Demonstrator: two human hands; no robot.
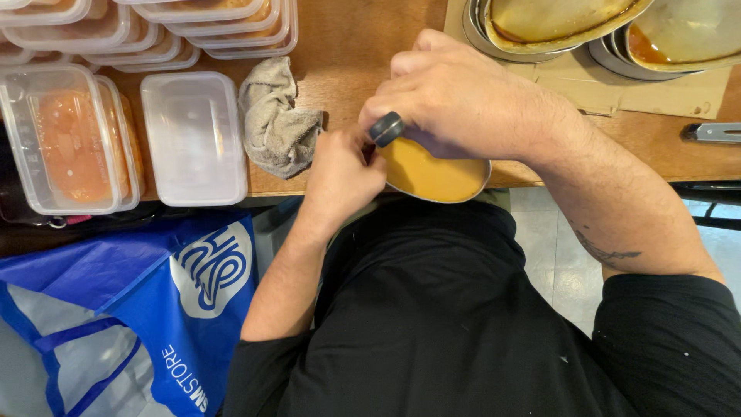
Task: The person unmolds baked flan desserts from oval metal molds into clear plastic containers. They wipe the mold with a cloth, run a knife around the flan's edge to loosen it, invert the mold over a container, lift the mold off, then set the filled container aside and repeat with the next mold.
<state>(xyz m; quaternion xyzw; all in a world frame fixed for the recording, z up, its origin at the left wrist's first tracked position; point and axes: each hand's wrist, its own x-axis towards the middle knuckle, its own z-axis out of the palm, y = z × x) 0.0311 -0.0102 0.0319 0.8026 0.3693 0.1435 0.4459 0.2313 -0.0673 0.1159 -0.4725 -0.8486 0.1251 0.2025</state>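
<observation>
A round metal bowl [436,181] of orange-brown sauce sits at the near edge of the wooden table [347,46]. My right hand [455,100] arches over the bowl, closed around a dark-handled utensil [385,128] whose end sticks out by my thumb. My left hand [340,174] is at the bowl's left rim, fingers pinched together against it; what they pinch is hidden. A crumpled grey cloth [276,120] lies just left of both hands.
Clear plastic tubs stand at the left: a lidded, unfilled-looking one [194,139], one with orange sauce [69,143], and stacks behind [224,23]. Metal dishes with sauce residue [563,23] rest on cardboard at the back right. A blue bag [154,309] hangs below the table.
</observation>
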